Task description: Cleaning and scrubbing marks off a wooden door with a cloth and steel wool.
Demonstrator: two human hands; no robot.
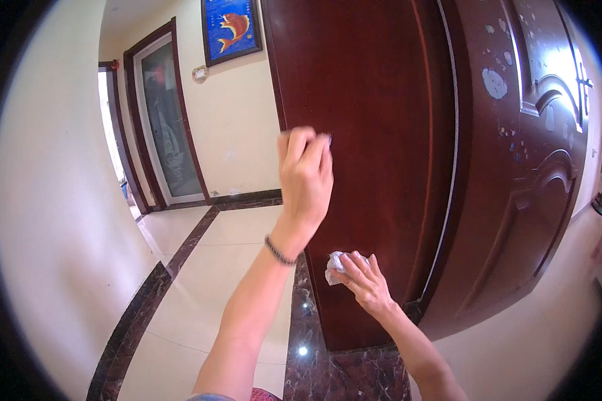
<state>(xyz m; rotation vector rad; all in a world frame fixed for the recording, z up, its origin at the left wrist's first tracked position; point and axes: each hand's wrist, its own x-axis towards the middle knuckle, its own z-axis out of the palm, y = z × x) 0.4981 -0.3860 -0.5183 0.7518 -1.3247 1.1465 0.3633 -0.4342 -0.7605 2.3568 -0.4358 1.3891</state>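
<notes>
My left hand (306, 173), a dark beaded bracelet on its wrist, is raised in front of the left edge of a dark red wooden panel (361, 125). Its fingers are curled and blurred, and a small dark bit shows by the fingertips; whether it grips something cannot be told. Lower down, my right hand (363, 280) presses a crumpled white tissue or cloth (335, 268) against the lower part of the same panel.
To the right stands a brown moulded door (506, 200) with sticker remnants. A cream wall (55, 175) rises at the left. A framed fish picture (233, 30) and a glass-paned door (168, 120) are behind. Dark marble strips (306, 331) border the pale floor tiles (215, 290).
</notes>
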